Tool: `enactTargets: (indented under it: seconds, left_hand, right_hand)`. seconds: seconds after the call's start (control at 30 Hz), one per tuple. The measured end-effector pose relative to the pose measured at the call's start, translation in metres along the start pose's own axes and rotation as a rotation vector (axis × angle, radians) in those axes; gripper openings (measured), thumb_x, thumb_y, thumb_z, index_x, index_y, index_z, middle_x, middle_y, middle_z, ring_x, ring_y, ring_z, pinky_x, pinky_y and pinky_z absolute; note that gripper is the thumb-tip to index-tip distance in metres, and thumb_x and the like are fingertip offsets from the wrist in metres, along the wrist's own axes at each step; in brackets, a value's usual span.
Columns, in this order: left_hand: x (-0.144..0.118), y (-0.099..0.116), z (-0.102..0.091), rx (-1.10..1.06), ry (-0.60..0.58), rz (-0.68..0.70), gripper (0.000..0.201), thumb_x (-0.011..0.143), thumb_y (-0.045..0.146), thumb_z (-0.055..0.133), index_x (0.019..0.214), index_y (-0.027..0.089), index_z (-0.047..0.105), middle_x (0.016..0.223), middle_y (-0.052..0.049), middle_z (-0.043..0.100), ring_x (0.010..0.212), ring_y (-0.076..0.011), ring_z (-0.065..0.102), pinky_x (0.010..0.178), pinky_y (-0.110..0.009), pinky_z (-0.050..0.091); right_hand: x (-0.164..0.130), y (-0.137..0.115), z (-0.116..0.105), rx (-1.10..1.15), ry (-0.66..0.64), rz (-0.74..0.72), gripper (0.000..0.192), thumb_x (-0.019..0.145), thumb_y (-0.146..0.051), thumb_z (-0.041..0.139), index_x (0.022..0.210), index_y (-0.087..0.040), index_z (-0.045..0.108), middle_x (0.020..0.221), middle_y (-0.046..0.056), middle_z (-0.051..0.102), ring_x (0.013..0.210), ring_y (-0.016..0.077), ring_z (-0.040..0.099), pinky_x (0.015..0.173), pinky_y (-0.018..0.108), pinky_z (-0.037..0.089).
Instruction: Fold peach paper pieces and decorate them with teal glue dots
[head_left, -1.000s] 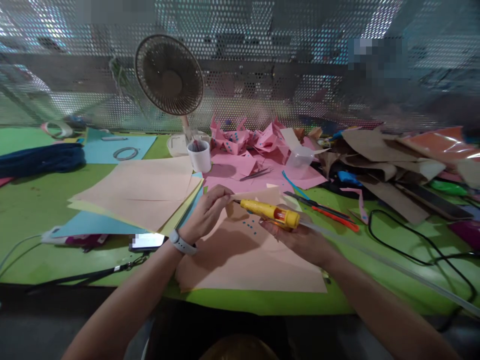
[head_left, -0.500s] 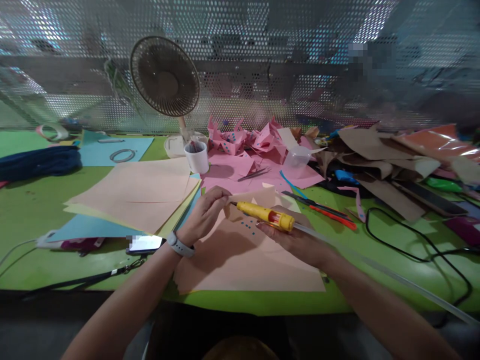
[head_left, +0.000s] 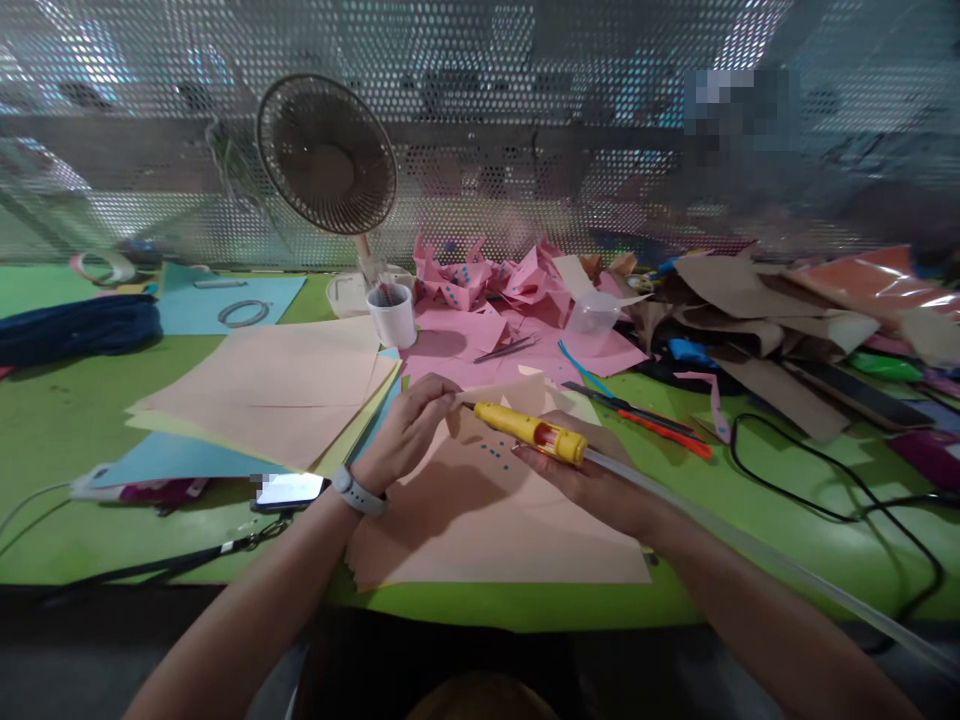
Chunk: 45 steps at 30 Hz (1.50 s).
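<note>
My right hand [head_left: 574, 470] is wrapped round a yellow hot glue gun [head_left: 529, 430], its dark nozzle pointing left. A long translucent glue stick [head_left: 720, 530] runs from its rear end down to the right. Just left of the nozzle, my left hand [head_left: 412, 420] pinches a folded piece of peach paper [head_left: 469, 425]; the exact grip is partly hidden by the fingers. Underneath both hands lie peach sheets [head_left: 495, 545]. Several small blue dots [head_left: 493, 452] rest on the top sheet, below the gun.
Left are stacked peach sheets [head_left: 277, 375] and a lit phone [head_left: 289, 491]. A white cup [head_left: 392, 317] stands before the fan [head_left: 328, 160]. Behind my hands are pink folded papers [head_left: 461, 285] and tweezers [head_left: 506, 350]; red-handled scissors [head_left: 667, 430] and a black cable [head_left: 795, 508] lie right.
Both hands and the glue gun keep almost the same position. The camera view has shifted very slightly.
</note>
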<state>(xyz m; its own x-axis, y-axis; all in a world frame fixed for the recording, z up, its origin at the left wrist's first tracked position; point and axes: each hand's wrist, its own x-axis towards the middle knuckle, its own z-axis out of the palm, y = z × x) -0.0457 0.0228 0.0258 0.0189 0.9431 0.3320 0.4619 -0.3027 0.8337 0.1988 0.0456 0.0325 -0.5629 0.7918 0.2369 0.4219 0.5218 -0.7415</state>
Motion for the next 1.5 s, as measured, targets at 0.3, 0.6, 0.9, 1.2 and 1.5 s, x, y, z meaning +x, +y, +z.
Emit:
enactTargets:
  seconds: [0.3, 0.6, 0.9, 1.2, 1.5]
  left_hand:
    - [0.000, 0.001, 0.001, 0.016, 0.009, -0.010, 0.022, 0.093, 0.032, 0.042, 0.085, 0.019, 0.058, 0.086, -0.004, 0.059, 0.084, -0.0193, 0.054, 0.078, -0.033, 0.043]
    - [0.000, 0.000, 0.001, 0.022, 0.016, -0.004, 0.023, 0.093, 0.032, 0.041, 0.086, 0.019, 0.058, 0.086, -0.004, 0.060, 0.085, -0.0199, 0.055, 0.078, -0.032, 0.044]
    - [-0.001, 0.000, 0.001, 0.024, 0.016, -0.004, 0.022, 0.093, 0.031, 0.042, 0.086, 0.019, 0.058, 0.086, -0.004, 0.060, 0.085, -0.0193, 0.055, 0.078, -0.032, 0.043]
    - [-0.001, 0.002, 0.001, 0.049, 0.000, -0.008, 0.023, 0.093, 0.032, 0.041, 0.086, 0.019, 0.058, 0.085, -0.004, 0.060, 0.085, -0.0200, 0.055, 0.078, -0.032, 0.043]
    - [-0.001, 0.000, 0.003, 0.050, 0.004, -0.004, 0.022, 0.093, 0.031, 0.041, 0.086, 0.019, 0.059, 0.086, -0.004, 0.061, 0.086, -0.0201, 0.056, 0.078, -0.032, 0.044]
  right_hand:
    - [0.002, -0.007, -0.004, -0.042, -0.053, -0.002, 0.017, 0.090, -0.040, 0.061, 0.094, -0.023, 0.061, 0.086, 0.001, 0.066, 0.074, 0.0180, 0.061, 0.067, 0.029, 0.045]
    - [0.002, -0.009, -0.006, -0.076, -0.093, 0.006, 0.019, 0.090, -0.042, 0.059, 0.095, -0.024, 0.063, 0.087, 0.003, 0.067, 0.079, 0.0205, 0.064, 0.069, 0.031, 0.047]
    - [0.001, -0.010, -0.006, -0.074, -0.084, 0.011, 0.017, 0.090, -0.040, 0.060, 0.095, -0.024, 0.061, 0.088, 0.002, 0.068, 0.078, 0.0187, 0.063, 0.068, 0.029, 0.046]
    - [0.001, -0.007, -0.005, -0.080, -0.080, 0.003, 0.019, 0.091, -0.042, 0.058, 0.096, -0.024, 0.062, 0.089, 0.003, 0.067, 0.080, 0.0211, 0.064, 0.069, 0.032, 0.047]
    - [0.000, -0.012, -0.008, -0.094, -0.110, 0.013, 0.018, 0.090, -0.042, 0.058, 0.093, -0.024, 0.061, 0.091, 0.004, 0.067, 0.079, 0.0215, 0.064, 0.066, 0.031, 0.046]
